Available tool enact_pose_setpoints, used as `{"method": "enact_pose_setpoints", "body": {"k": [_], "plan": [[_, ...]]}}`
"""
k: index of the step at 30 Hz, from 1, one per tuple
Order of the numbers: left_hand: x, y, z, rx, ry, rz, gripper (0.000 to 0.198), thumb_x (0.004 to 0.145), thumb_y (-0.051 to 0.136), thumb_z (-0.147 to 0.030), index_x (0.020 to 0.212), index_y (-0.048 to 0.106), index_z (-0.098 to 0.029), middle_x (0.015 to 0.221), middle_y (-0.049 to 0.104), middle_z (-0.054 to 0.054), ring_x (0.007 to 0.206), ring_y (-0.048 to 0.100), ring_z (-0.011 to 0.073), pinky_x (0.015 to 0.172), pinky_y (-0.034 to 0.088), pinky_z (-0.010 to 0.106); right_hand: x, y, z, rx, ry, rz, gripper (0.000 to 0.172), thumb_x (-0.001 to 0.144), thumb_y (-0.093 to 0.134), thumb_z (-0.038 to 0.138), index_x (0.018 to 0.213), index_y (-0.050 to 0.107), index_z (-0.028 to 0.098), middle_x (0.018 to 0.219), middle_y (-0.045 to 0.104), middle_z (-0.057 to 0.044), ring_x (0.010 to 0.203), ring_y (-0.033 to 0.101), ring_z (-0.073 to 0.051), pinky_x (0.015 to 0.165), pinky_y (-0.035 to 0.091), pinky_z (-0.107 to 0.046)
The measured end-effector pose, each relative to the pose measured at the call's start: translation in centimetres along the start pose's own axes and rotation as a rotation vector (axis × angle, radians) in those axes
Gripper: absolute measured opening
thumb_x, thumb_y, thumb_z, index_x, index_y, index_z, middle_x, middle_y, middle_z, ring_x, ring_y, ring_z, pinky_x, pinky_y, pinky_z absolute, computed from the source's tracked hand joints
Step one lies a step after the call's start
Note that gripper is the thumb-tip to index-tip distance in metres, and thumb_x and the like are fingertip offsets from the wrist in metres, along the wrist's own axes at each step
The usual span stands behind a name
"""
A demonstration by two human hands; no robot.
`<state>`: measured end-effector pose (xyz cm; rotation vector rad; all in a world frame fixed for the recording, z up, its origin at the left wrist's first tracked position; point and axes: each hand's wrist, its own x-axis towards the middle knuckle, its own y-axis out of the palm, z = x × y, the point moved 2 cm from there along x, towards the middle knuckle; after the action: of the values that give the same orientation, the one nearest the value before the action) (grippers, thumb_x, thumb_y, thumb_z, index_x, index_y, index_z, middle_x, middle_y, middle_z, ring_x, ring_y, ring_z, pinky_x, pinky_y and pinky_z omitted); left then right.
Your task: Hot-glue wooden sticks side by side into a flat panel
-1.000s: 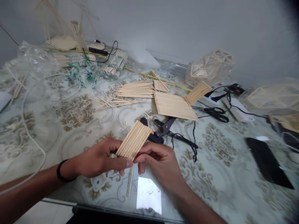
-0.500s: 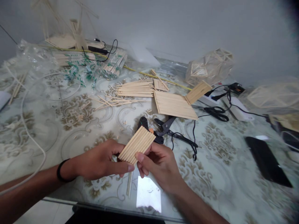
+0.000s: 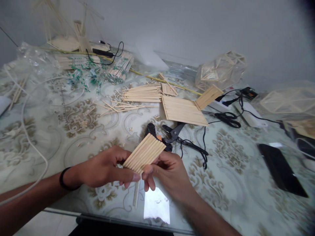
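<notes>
Between my two hands is a small panel of wooden sticks (image 3: 145, 152) laid side by side, tilted above the glass table. My left hand (image 3: 110, 168) grips its lower left end, thumb along the near edge. At the right side my right hand (image 3: 169, 173) pinches it between thumb and fingers, some fingertips hidden behind it. Just beyond the panel lie black-handled pliers (image 3: 175, 132) and a black tool with an orange part (image 3: 151, 129), partly covered by the panel. A glue stick (image 3: 136, 195), clear and thin, seems to lie below my hands.
Behind stand a larger stick panel (image 3: 183, 109) with an upright piece, and loose wooden sticks (image 3: 142, 93). Scissors (image 3: 227, 119), a power strip (image 3: 249, 113) and cables are at the right, near a black phone (image 3: 282, 168). A white cable (image 3: 27, 131) crosses the left side.
The stick panel has turned and shifted very slightly between my hands. My right thumb has slid a little toward the panel's near edge. Both hands keep their hold.
</notes>
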<state>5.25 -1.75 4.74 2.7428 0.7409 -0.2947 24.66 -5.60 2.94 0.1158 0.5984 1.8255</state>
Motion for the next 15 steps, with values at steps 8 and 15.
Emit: {"method": "enact_pose_setpoints", "body": {"k": [8, 15], "plan": [[-0.11, -0.50, -0.05, 0.241, 0.086, -0.117, 0.026, 0.102, 0.068, -0.031, 0.082, 0.074, -0.015, 0.068, 0.060, -0.004, 0.060, 0.048, 0.0081, 0.055, 0.036, 0.019, 0.12, 0.21, 0.70, -0.103, -0.065, -0.060, 0.032, 0.087, 0.094, 0.045, 0.080, 0.074, 0.022, 0.057, 0.065, 0.006, 0.047, 0.064, -0.011, 0.052, 0.064, -0.024], [-0.11, -0.30, -0.32, 0.323, 0.071, -0.099, 0.025, 0.101, 0.063, -0.028, 0.085, 0.075, -0.014, 0.068, 0.057, -0.005, 0.059, 0.044, 0.0066, 0.056, 0.035, 0.018, 0.04, -0.02, -0.10, -0.080, -0.103, -0.058, 0.034, 0.088, 0.094, 0.040, 0.074, 0.070, 0.020, 0.056, 0.061, 0.006, 0.044, 0.054, -0.007, 0.048, 0.061, -0.021]]}}
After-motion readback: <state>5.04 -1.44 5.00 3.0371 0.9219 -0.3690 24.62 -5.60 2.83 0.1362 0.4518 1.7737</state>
